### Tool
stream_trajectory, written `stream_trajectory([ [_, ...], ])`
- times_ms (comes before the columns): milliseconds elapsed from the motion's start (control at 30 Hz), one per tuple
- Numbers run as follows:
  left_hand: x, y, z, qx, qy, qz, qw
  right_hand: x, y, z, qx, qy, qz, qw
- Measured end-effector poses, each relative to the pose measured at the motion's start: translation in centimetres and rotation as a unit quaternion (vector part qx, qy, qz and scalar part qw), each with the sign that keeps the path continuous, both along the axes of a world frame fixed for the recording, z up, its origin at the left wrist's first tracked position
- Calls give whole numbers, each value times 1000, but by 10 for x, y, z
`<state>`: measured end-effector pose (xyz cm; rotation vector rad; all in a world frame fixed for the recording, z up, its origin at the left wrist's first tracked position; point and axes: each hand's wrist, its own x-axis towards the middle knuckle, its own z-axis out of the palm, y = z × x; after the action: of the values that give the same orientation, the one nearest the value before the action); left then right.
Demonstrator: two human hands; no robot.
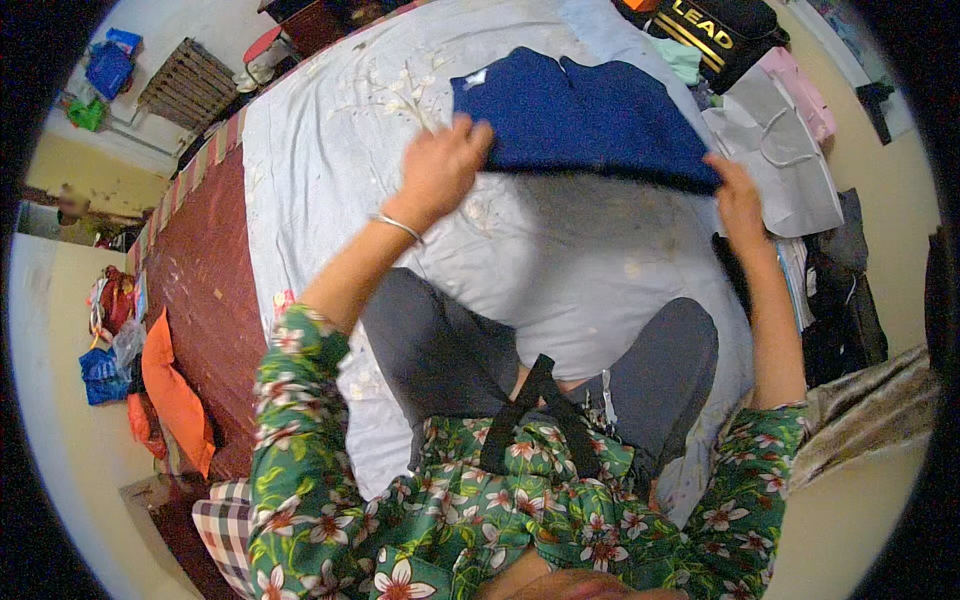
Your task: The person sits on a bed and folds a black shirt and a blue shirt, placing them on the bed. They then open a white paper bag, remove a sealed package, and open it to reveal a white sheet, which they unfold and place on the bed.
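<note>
A dark blue cloth garment (577,112) is stretched between my hands over the bed, its near edge raised and casting a shadow. My left hand (448,161) grips its near left corner, and a metal bangle (397,227) circles that wrist. At the opposite end, my right hand (739,199) pinches the near right corner. A small white patch (475,77) shows at the garment's far left. Beneath lies a pale floral bedsheet (322,165). My crossed legs in grey trousers (442,337) rest on it.
To the right stand a white paper bag (787,165), a black bag (712,37) bearing letters, and dark cloth items (840,285). A maroon cover (202,300) runs along the left, with an orange cushion (176,397) and a checked pillow (225,525).
</note>
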<state>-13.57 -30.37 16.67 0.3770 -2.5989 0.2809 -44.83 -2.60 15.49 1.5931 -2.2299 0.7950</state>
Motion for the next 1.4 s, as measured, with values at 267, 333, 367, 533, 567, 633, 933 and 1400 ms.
stream_trajectory([
  [267,29,43,-158,158,-221,62,960,62,41,-146,252,-191,-106,943],
  [333,40,43,-158,160,-237,66,956,76,41,-142,242,-188,-84,948],
  [367,43,42,-157,162,-246,68,953,81,41,-140,237,-188,-75,950],
  [533,30,41,-154,167,-277,63,944,77,49,-137,246,-182,-73,949],
  [567,30,42,-155,176,-296,62,937,72,53,-140,246,-178,-70,950],
  [633,22,41,-144,186,-325,44,926,70,52,-131,291,-185,-85,935],
  [933,-33,-28,-112,291,-426,25,856,69,50,-125,379,-208,-43,901],
  [1400,13,4,-175,368,-77,89,922,56,57,-137,246,-461,-98,847],
])
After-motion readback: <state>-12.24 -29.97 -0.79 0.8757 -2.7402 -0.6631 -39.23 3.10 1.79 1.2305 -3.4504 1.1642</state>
